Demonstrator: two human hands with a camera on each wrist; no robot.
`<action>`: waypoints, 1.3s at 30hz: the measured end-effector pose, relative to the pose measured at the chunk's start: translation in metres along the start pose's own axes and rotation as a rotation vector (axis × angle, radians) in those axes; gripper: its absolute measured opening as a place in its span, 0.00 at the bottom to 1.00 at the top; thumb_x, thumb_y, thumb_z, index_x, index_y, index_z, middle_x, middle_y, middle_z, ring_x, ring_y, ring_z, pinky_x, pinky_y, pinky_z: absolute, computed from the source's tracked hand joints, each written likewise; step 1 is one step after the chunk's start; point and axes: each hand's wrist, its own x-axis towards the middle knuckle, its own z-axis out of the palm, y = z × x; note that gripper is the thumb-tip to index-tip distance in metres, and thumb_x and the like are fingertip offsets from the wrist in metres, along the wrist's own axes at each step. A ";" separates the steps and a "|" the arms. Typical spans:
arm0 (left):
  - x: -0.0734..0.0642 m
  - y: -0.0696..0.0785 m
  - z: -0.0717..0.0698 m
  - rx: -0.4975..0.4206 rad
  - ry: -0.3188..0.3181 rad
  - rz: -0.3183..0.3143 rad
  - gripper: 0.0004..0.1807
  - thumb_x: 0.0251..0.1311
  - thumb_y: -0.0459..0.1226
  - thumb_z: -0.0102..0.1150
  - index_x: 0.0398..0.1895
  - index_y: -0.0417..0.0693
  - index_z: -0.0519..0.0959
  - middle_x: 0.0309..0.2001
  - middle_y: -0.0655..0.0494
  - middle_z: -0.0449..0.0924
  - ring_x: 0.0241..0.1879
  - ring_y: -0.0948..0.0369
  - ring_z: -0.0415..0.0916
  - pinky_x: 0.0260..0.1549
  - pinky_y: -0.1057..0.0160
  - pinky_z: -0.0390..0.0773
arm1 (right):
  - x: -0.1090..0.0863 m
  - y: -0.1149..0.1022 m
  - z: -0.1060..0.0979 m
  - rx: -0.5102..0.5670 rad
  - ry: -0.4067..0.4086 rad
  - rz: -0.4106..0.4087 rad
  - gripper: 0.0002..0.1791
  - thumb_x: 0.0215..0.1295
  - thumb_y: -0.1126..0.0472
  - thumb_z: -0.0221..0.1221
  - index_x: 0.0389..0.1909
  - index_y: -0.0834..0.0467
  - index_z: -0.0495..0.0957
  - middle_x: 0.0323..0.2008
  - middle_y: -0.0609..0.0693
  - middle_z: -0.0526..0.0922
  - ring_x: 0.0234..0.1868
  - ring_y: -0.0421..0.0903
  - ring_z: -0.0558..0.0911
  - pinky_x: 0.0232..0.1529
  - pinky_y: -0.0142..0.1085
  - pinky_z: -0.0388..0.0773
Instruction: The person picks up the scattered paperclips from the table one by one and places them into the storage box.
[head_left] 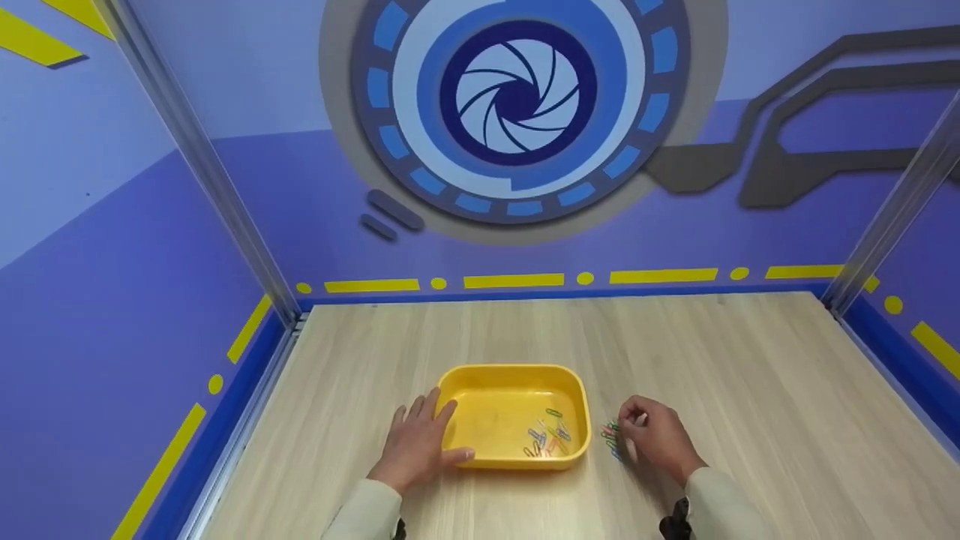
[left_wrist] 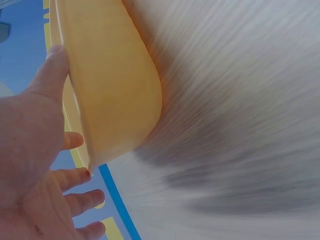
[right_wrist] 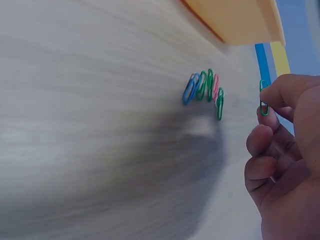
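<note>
A yellow plastic tray sits on the table, with several colored paper clips lying in its right part. My left hand rests spread at the tray's left end, thumb along the near rim and fingertips at the left rim. To the right of the tray, my right hand pinches a green paper clip between thumb and index finger, above the table. Close by lies a small row of blue, green and pink paper clips on the wood, partly overlapping each other.
The light wood table is bounded by a blue-purple back wall and side walls, with metal posts at the corners. The tray's raised right wall stands between the loose clips and the tray's inside.
</note>
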 end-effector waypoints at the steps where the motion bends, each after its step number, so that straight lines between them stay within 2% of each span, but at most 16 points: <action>1: 0.000 0.000 0.000 0.005 0.003 0.002 0.46 0.45 0.67 0.54 0.67 0.55 0.61 0.70 0.47 0.50 0.68 0.46 0.52 0.64 0.40 0.50 | 0.000 -0.001 0.000 -0.001 0.004 -0.011 0.03 0.57 0.66 0.58 0.30 0.54 0.75 0.30 0.46 0.74 0.31 0.42 0.70 0.23 0.29 0.69; 11: 0.001 -0.001 0.000 0.018 0.008 0.008 0.47 0.44 0.67 0.54 0.67 0.55 0.60 0.70 0.46 0.51 0.68 0.46 0.52 0.64 0.40 0.50 | 0.002 -0.014 0.001 0.077 -0.010 -0.051 0.03 0.57 0.64 0.57 0.29 0.52 0.75 0.28 0.46 0.75 0.29 0.44 0.71 0.22 0.29 0.69; 17: 0.000 -0.001 0.000 0.028 0.026 0.033 0.48 0.44 0.67 0.54 0.66 0.53 0.61 0.69 0.45 0.52 0.67 0.45 0.53 0.63 0.39 0.51 | 0.002 -0.022 0.003 0.075 -0.009 -0.058 0.03 0.56 0.64 0.57 0.29 0.52 0.74 0.29 0.46 0.74 0.29 0.44 0.70 0.21 0.29 0.69; 24: 0.001 0.000 0.000 0.025 0.015 0.011 0.48 0.44 0.68 0.53 0.66 0.54 0.61 0.70 0.46 0.51 0.68 0.46 0.52 0.64 0.39 0.49 | 0.003 -0.030 0.005 0.126 -0.023 -0.070 0.04 0.56 0.64 0.58 0.30 0.52 0.74 0.29 0.47 0.74 0.28 0.44 0.71 0.23 0.28 0.72; 39: 0.001 0.000 0.001 0.000 -0.012 -0.007 0.46 0.45 0.66 0.54 0.67 0.54 0.61 0.71 0.47 0.49 0.68 0.46 0.51 0.64 0.39 0.47 | 0.004 -0.052 0.015 0.102 -0.044 -0.080 0.04 0.56 0.64 0.59 0.31 0.53 0.75 0.31 0.46 0.73 0.30 0.44 0.70 0.23 0.28 0.71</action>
